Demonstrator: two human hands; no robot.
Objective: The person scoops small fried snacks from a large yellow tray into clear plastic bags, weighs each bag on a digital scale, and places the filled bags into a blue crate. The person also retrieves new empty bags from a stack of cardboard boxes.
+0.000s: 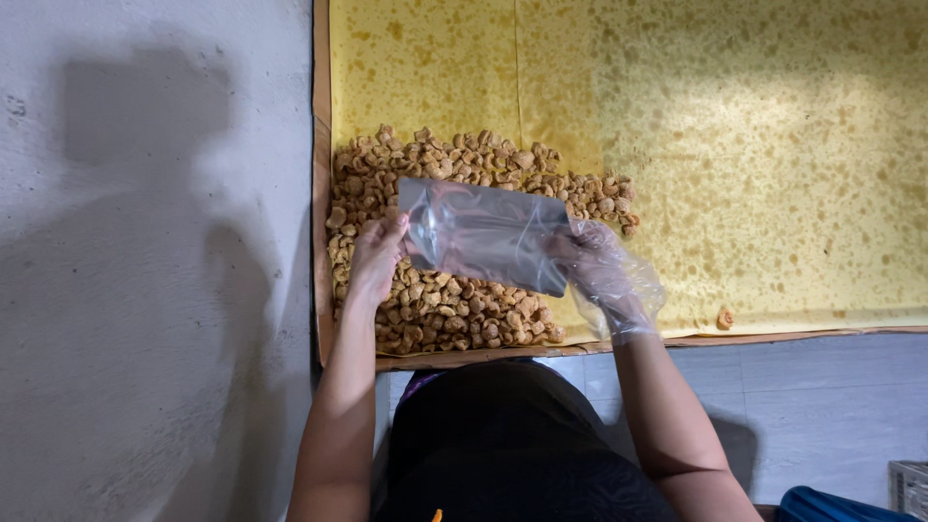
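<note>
A clear plastic bag [488,235] is held flat between both hands above a heap of small golden-brown fried snack pieces [440,309]. My left hand [375,257], bare, grips the bag's left edge. Its right edge is gripped by my right hand [597,271], which wears a loose transparent disposable glove. The bag looks empty. The snack heap lies at the left end of a yellow, oil-spotted paper sheet [754,155].
The paper sits on a brown cardboard tray edge [321,174]. A grey concrete wall [145,251] is on the left. One stray snack piece [725,317] lies near the sheet's front edge. A blue object [831,507] and a grey crate corner [909,488] are at the bottom right.
</note>
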